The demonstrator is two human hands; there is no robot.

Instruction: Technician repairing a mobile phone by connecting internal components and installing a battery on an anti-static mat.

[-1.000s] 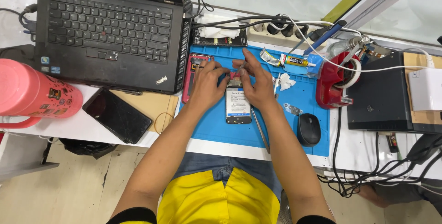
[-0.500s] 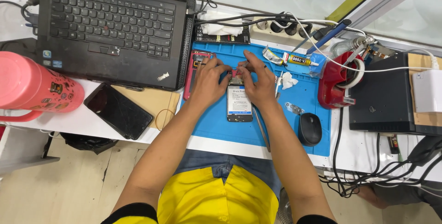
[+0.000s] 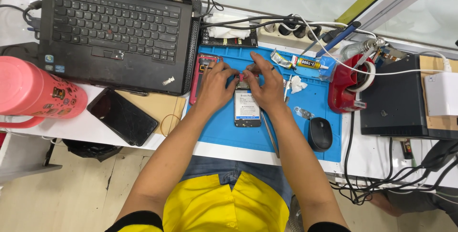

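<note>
White surface (image 3: 109, 122) carries a blue mat (image 3: 267, 132) near its front edge. On the mat's middle lies an opened phone (image 3: 247, 108), back up, battery showing. Both hands meet at the phone's far end: the left hand (image 3: 215, 83) and right hand (image 3: 265, 85) pinch a small pink part (image 3: 243, 76) between their fingertips, so each grip is closed on that part, just above the phone's top edge. The phone's body stretches from the fingers toward the front edge. Tweezers (image 3: 270, 134) lie beside the phone, under the right wrist. A mouse (image 3: 320, 134) sits near the mat's front right corner; a laptop (image 3: 114, 27) fills the far left corner.
</note>
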